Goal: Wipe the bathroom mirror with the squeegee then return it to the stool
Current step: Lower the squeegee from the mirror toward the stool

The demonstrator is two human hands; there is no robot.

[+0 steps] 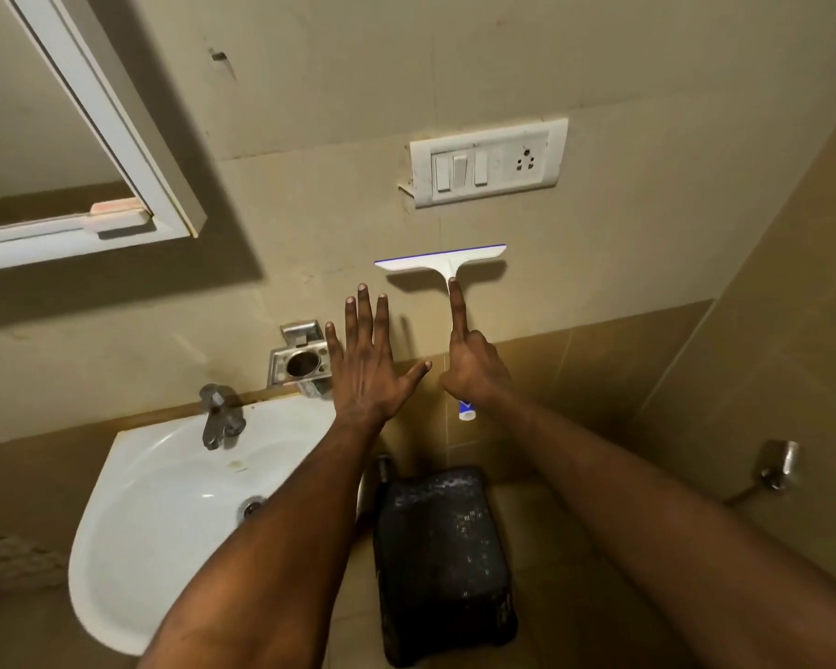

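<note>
Head view, looking forward and down: the squeegee (447,263) is a white plastic T-shape with a thin blue blade strip along its top edge; the lower end of its handle shows blue marking below the palm. It is held upright in front of the beige wall (339,113), below the switch plate (488,161) and to the right of the mirror (44,137), apart from the glass. The right hand (474,369) holds the handle, fingers clamped on it, with the index finger stretched up along the shaft to just under the blade head. The left hand (370,359) is empty, palm forward, fingers spread apart, just beside the right hand.

Surface and room: the mirror has a white frame and sits at upper left, tilted in the wide-angle view. A white sink (165,523) with a metal tap (220,417) stands below it; a metal holder (300,364) is fixed to the wall above the sink's back edge. A dark stool (442,562) with a speckled top stands on the floor between the forearms, directly beneath the hands. A metal fitting (778,463) projects from the right wall. Lower wall tiles are a darker tan
</note>
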